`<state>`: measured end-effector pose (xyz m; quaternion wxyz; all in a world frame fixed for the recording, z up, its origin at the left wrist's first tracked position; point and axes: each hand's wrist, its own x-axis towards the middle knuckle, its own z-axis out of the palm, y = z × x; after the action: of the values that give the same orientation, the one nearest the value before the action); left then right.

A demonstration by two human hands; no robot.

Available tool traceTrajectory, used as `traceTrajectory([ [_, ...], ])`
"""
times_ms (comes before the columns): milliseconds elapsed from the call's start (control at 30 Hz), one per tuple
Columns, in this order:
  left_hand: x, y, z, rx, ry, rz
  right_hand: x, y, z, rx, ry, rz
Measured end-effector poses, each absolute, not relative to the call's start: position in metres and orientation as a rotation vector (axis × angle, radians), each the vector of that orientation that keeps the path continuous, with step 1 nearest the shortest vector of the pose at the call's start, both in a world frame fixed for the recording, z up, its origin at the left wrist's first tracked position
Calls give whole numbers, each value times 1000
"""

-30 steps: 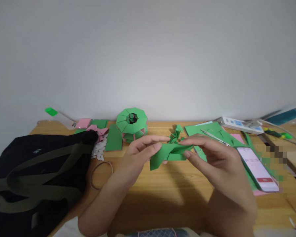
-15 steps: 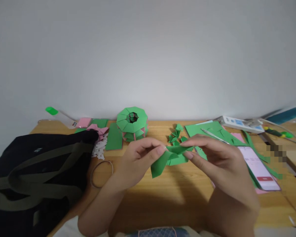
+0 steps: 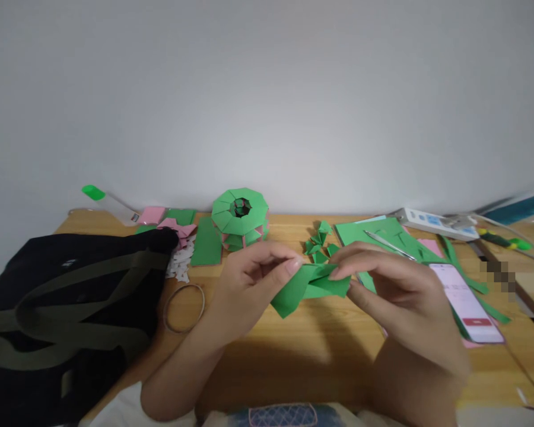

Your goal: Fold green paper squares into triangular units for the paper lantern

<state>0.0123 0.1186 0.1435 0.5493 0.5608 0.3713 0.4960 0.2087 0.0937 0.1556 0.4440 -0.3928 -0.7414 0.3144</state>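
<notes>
Between my two hands, above the wooden table (image 3: 267,356), is a piece of folded green paper (image 3: 296,290). My left hand (image 3: 249,290) pinches its left side between thumb and bent fingers. On the right end, my right hand (image 3: 396,290) grips it, index finger on top of a fold and thumb at the edge. Behind the hands stands a round green-and-pink paper model (image 3: 240,216) with a hole in its top. Small folded green paper pieces (image 3: 318,240) lie just beyond the held paper.
At left lies a black bag (image 3: 71,314), with a bangle-like ring (image 3: 184,308) beside it. Pink folded pieces (image 3: 178,228) and green sheets (image 3: 207,242) sit behind. To the right are a phone (image 3: 465,305), a pen (image 3: 389,244), green paper sheets (image 3: 351,232) and a power strip (image 3: 436,223).
My right index finger has pressed down over the paper's fold, and the right flap now lies flatter and lower. My left hand keeps its pinch. The view has shifted slightly.
</notes>
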Motion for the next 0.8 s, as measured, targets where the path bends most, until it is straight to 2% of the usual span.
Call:
traceTrajectory([
  [800, 13, 116, 139, 1303, 852, 1204, 206, 93, 149, -1091, -1753, 772],
])
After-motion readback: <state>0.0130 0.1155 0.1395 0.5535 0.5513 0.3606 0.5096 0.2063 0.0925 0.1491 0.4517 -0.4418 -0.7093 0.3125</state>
